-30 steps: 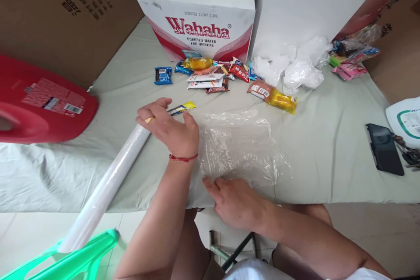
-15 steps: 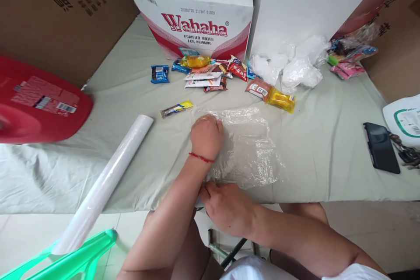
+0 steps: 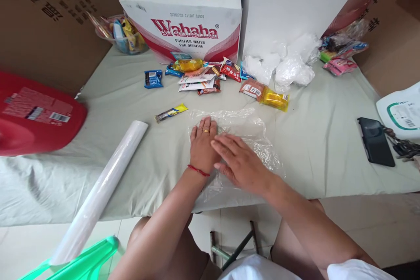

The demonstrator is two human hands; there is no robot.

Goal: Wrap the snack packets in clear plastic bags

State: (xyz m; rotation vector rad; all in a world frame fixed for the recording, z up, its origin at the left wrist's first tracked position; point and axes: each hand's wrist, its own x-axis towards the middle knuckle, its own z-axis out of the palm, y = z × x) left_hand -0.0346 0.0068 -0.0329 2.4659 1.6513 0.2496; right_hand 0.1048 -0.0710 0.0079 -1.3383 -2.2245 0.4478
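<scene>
A thin sheet of clear plastic film, wrinkled at its edges, lies on the cloth-covered table before me. My left hand rests flat on the film's left part, fingers stretched out, with a ring and a red string bracelet. Over the film, just right of it, is my right hand, fingers extended, its fingertips at the back of the left hand. Whether those fingertips touch it I cannot tell. Beyond the left hand lies a snack bar in a yellow and dark wrapper. A long white roll of film slants off the table edge at left.
Wrapped snacks lie before a Wahaba-style water carton. Crumpled clear plastic bags sit at back right. A red jug stands left, a phone right. A plastic bowl of snacks stands at back left.
My left hand has opened from a fist to lie flat. My right hand has left the film's near edge, moved up over the film and straightened its fingers. The view has shifted slightly.
</scene>
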